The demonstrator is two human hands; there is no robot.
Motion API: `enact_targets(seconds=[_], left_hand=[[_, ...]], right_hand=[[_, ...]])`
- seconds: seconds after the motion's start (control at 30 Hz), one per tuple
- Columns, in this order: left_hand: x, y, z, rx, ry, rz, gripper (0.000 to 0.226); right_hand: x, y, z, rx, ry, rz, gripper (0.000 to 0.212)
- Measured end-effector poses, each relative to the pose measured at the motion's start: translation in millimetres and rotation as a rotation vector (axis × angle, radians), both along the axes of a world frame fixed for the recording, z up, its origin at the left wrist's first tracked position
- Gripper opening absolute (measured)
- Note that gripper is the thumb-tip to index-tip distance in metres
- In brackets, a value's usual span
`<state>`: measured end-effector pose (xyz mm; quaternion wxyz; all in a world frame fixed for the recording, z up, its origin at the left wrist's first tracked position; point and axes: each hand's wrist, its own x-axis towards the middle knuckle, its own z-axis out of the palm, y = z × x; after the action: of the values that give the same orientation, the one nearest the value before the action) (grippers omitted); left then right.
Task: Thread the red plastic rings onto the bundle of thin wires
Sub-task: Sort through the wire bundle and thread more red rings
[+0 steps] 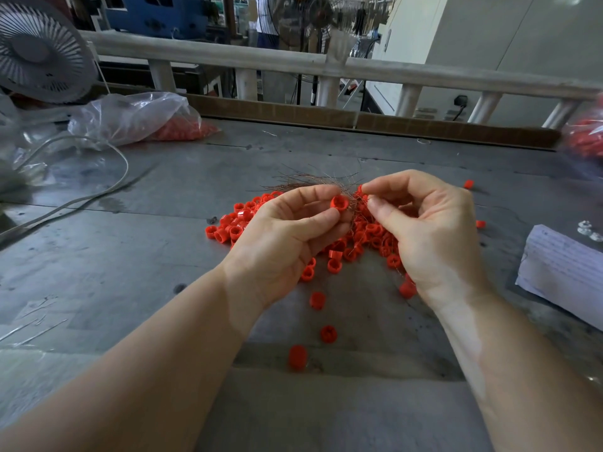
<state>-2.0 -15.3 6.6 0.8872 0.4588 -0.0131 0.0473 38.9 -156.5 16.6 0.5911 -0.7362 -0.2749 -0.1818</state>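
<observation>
Red plastic rings [326,243], short, round and hollow, are heaped in a loose pile on the grey metal surface [130,243], and that pile serves as the landmark for everything below. Directly above the pile, one red plastic ring [339,202] is pinched between the thumb and forefinger of the left hand [293,230], its open bore turned toward the camera. The bundle of thin brownish wires [313,181] is held just above the far edge of the pile; its loose ends fan out leftward, and its gathered end is pinched by the fingers of the right hand [424,230], touching or just beside the held ring. A second ring [360,190] shows at the right fingertips, though whether it is already on the wires cannot be told.

Judged from this, the task appears to be at an early stage: at most a ring or two is threaded, one is being presented to the wire ends, and the many rings in the pile remain to be done. A few stray rings [318,300] lie nearer the camera than the pile. Left of and beyond the pile, a clear plastic bag [130,119] holds more red pieces.
</observation>
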Motion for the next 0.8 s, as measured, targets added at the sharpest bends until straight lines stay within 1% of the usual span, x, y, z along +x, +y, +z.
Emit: enact_targets(seconds=[0.2, 0.33, 0.53, 0.8], left_hand=[[-1.1, 0.5, 1.1, -0.041, 0.014, -0.033, 0.024], [-1.3, 0.2, 1.5, -0.036, 0.021, -0.036, 0.025], [-2.2, 0.2, 2.0, -0.036, 0.03, -0.048, 0.026], [-2.3, 1.6, 3.3, -0.052, 0.055, -0.054, 0.026]], right_hand=[[-2.1, -1.1, 2.2, 0.06, 0.043, 0.044, 0.026], [-2.4, -1.7, 3.1, 0.09, 0.066, 0.069, 0.028], [-2.8, -0.5, 2.5, 0.056, 0.076, 0.103, 0.026], [-1.7, 0.3, 1.8, 0.04, 0.082, 0.091, 0.028]])
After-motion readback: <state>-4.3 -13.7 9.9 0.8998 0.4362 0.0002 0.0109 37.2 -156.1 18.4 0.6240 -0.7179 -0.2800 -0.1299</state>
